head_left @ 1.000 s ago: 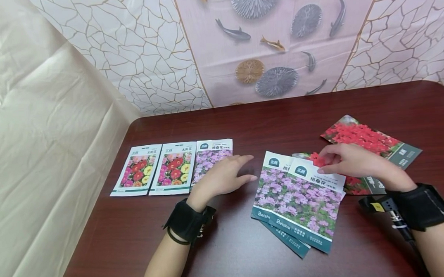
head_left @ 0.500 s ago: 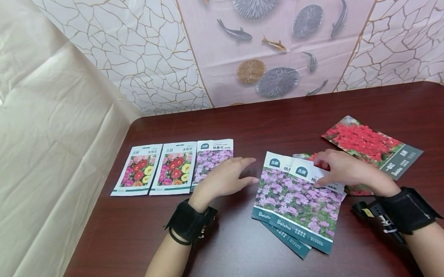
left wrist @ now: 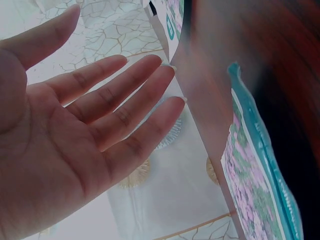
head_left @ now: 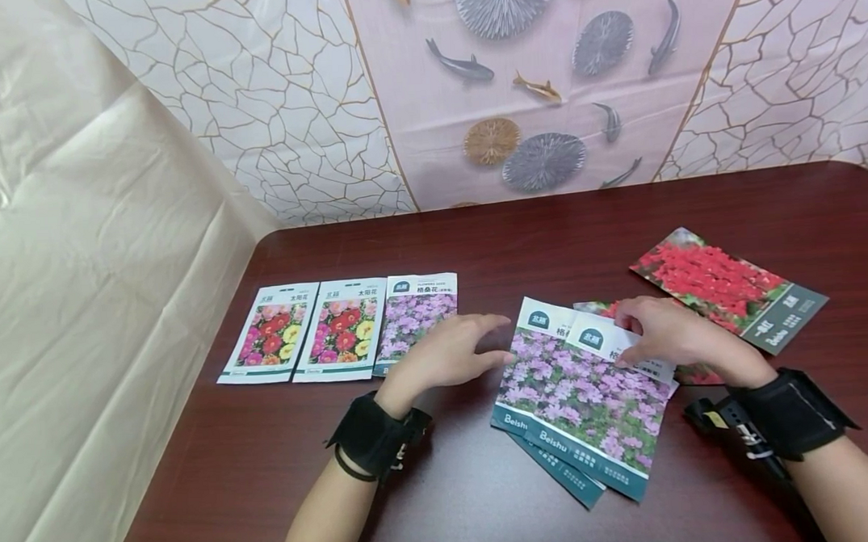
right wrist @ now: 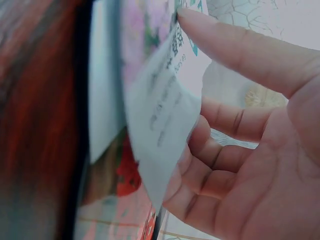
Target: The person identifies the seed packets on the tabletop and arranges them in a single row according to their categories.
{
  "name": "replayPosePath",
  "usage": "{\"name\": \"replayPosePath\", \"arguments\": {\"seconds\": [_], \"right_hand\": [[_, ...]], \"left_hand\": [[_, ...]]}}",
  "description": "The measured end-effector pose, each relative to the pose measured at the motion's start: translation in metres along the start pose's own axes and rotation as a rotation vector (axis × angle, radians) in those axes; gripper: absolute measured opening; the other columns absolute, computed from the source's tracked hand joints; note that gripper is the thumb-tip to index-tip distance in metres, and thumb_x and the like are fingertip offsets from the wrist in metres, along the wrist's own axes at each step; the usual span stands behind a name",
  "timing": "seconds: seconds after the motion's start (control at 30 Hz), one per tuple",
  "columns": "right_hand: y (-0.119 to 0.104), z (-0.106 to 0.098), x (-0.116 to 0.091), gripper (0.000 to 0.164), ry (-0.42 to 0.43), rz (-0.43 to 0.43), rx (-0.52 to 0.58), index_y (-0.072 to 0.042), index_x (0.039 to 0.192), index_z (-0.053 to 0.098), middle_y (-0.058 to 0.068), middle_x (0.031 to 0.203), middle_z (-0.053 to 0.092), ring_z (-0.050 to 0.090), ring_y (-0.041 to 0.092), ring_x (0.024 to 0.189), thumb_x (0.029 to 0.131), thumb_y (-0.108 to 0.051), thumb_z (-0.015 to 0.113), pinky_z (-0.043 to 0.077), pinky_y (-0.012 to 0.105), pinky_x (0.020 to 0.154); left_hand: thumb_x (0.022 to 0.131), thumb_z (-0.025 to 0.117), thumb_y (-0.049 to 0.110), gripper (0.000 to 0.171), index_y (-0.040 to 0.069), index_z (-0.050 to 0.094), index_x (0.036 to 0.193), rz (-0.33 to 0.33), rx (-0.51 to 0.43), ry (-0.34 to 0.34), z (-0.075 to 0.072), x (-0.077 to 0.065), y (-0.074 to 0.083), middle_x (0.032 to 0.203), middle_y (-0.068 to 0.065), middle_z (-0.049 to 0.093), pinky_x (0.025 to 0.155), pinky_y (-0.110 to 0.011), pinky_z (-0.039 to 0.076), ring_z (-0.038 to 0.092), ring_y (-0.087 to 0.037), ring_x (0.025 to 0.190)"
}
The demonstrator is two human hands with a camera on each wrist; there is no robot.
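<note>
My right hand [head_left: 665, 334] grips the upper edge of the top purple-flower seed packet [head_left: 593, 409], thumb on its printed face and fingers behind. In the right wrist view, this packet's white top strip [right wrist: 162, 115] bends away from the packet under it. Other purple-flower packets [head_left: 518, 364] fan out beneath, and a red-flower packet [head_left: 700, 374] lies partly hidden under the hand. My left hand [head_left: 448, 351] holds nothing, its fingertips just left of the fanned packets; the left wrist view shows its fingers [left wrist: 135, 105] extended and spread.
On the left, two mixed-flower seed packets [head_left: 271, 335] and a purple-flower packet [head_left: 414, 312] stand in a row, the latter partly behind the left hand. Another red-flower packet [head_left: 718, 279] lies angled at the right. A patterned cloth [head_left: 427, 101] hangs behind the brown table [head_left: 232, 474].
My right hand has moved slightly left and down, and its thumb has come onto the top purple-flower packet's face. The left hand has shifted a little right.
</note>
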State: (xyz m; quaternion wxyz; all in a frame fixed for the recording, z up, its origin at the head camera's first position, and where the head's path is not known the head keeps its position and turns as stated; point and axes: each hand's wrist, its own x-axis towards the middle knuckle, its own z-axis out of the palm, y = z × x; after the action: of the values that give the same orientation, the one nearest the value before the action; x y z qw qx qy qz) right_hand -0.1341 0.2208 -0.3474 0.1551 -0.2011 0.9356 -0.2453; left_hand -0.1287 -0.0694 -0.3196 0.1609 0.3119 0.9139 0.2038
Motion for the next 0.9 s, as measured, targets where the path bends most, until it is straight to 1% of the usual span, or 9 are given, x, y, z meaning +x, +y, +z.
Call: {"name": "replayPosePath", "arguments": {"seconds": [0.13, 0.2, 0.33, 0.47, 0.57, 0.7, 0.8, 0.9], "right_hand": [[0.001, -0.001, -0.001, 0.029, 0.023, -0.041, 0.017, -0.008, 0.078, 0.046, 0.0, 0.066, 0.037, 0.035, 0.015, 0.059, 0.071, -0.008, 0.075, 0.029, 0.029, 0.053], [0.001, -0.003, -0.002, 0.027, 0.017, -0.05, 0.055, -0.007, 0.079, 0.045, 0.0, 0.065, 0.037, 0.035, 0.015, 0.058, 0.074, -0.003, 0.071, 0.029, 0.028, 0.053], [0.001, -0.005, -0.004, 0.023, 0.003, -0.049, 0.12, -0.006, 0.081, 0.044, 0.001, 0.066, 0.037, 0.034, 0.015, 0.057, 0.079, 0.0, 0.066, 0.029, 0.027, 0.051], [0.001, -0.007, -0.005, 0.021, -0.005, -0.063, 0.156, -0.005, 0.084, 0.044, 0.0, 0.065, 0.036, 0.033, 0.013, 0.055, 0.082, 0.002, 0.063, 0.028, 0.026, 0.049], [0.001, -0.008, -0.006, 0.02, -0.013, -0.086, 0.196, -0.004, 0.086, 0.044, -0.001, 0.066, 0.042, 0.037, 0.011, 0.056, 0.082, 0.003, 0.062, 0.032, 0.025, 0.05], [0.002, -0.012, -0.006, 0.018, -0.024, -0.12, 0.269, -0.002, 0.089, 0.045, 0.001, 0.074, 0.053, 0.047, 0.01, 0.063, 0.083, 0.005, 0.061, 0.039, 0.025, 0.054], [0.002, -0.015, -0.007, 0.016, -0.037, -0.15, 0.32, 0.0, 0.09, 0.045, 0.004, 0.077, 0.054, 0.049, 0.01, 0.066, 0.084, 0.005, 0.059, 0.041, 0.025, 0.055], [0.001, -0.019, -0.009, 0.014, -0.055, -0.178, 0.388, 0.002, 0.093, 0.045, 0.007, 0.079, 0.057, 0.052, 0.01, 0.065, 0.085, 0.006, 0.057, 0.045, 0.026, 0.054]], "left_hand": [[0.09, 0.058, 0.035, 0.051, 0.008, 0.048, 0.132, -0.008, -0.023, -0.01, 0.001, 0.001, 0.002, 0.126, -0.005, 0.055, 0.094, -0.033, 0.04, 0.051, -0.017, 0.114], [0.09, 0.057, 0.035, 0.05, 0.008, 0.048, 0.131, -0.017, -0.021, -0.013, 0.002, 0.001, 0.003, 0.125, -0.005, 0.055, 0.093, -0.032, 0.041, 0.052, -0.016, 0.113], [0.09, 0.058, 0.036, 0.05, 0.008, 0.049, 0.13, -0.019, -0.002, -0.016, 0.005, 0.003, 0.004, 0.123, -0.005, 0.057, 0.091, -0.032, 0.042, 0.054, -0.016, 0.11], [0.089, 0.058, 0.034, 0.05, 0.007, 0.049, 0.13, -0.001, -0.006, -0.024, 0.008, 0.004, 0.004, 0.121, -0.006, 0.058, 0.09, -0.032, 0.043, 0.054, -0.017, 0.109], [0.09, 0.058, 0.033, 0.05, 0.006, 0.048, 0.131, 0.02, -0.016, -0.033, 0.01, 0.005, 0.005, 0.122, -0.007, 0.057, 0.091, -0.032, 0.043, 0.053, -0.018, 0.11], [0.09, 0.058, 0.032, 0.05, 0.007, 0.048, 0.131, 0.047, -0.03, -0.043, 0.013, 0.005, 0.006, 0.12, -0.007, 0.058, 0.089, -0.03, 0.044, 0.055, -0.017, 0.107], [0.09, 0.058, 0.033, 0.05, 0.007, 0.048, 0.131, 0.063, -0.043, -0.051, 0.015, 0.006, 0.007, 0.117, -0.007, 0.06, 0.086, -0.028, 0.045, 0.057, -0.015, 0.1], [0.089, 0.059, 0.035, 0.052, 0.007, 0.047, 0.132, 0.071, -0.047, -0.055, 0.018, 0.007, 0.009, 0.116, -0.007, 0.061, 0.085, -0.026, 0.045, 0.057, -0.013, 0.099]]}}
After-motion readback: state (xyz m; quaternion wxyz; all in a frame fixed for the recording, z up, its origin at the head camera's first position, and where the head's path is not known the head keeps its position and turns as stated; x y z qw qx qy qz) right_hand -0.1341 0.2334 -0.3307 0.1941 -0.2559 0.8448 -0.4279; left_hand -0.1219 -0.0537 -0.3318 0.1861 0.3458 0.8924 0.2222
